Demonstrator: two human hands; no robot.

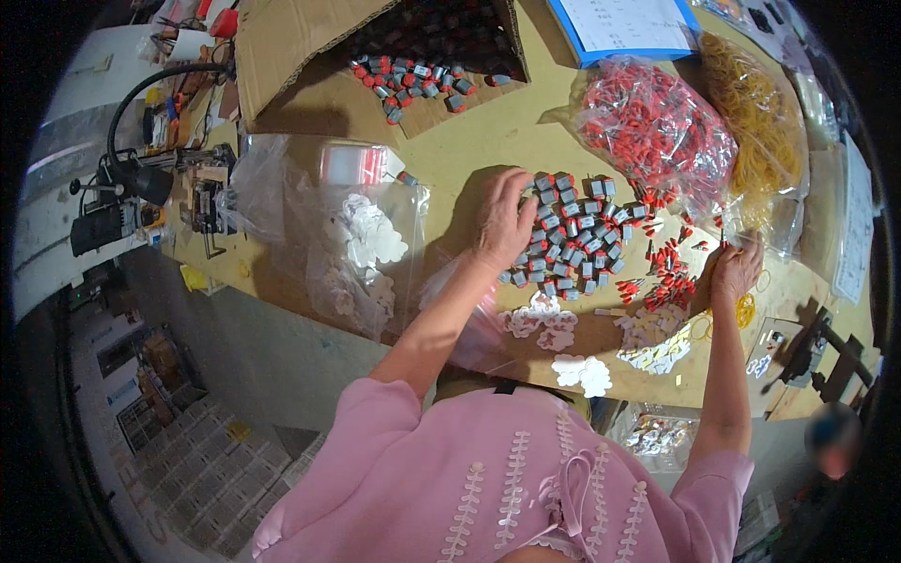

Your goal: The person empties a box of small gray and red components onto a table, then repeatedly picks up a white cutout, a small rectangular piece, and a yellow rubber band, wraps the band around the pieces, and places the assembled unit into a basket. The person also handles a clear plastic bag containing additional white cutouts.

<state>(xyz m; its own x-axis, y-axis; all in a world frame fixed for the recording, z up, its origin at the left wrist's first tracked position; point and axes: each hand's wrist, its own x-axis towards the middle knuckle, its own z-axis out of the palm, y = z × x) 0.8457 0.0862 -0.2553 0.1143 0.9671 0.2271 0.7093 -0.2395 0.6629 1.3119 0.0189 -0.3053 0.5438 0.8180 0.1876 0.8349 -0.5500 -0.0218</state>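
My left hand (507, 220) rests at the left edge of a spread of small grey cylindrical motors (574, 235) with red ends. Its thumb and fingers are apart, with nothing visible in them. My right hand (737, 270) is at the right of a loose pile of small red pieces with metal tips (668, 267). Its fingers are bent and apart, and I make out nothing held. Yellow rubber bands (745, 311) lie just below that hand. White scalloped cards (549, 324) and small pale strips (657, 342) lie nearer to me.
An open cardboard box (300, 47) of motors stands at the back. Bags of red pieces (648, 122) and yellow rubber bands (751, 122) are at far right, beside a blue clipboard (694, 28). To the left are a clear bag of white cards (366, 244) and a black lamp (141, 178).
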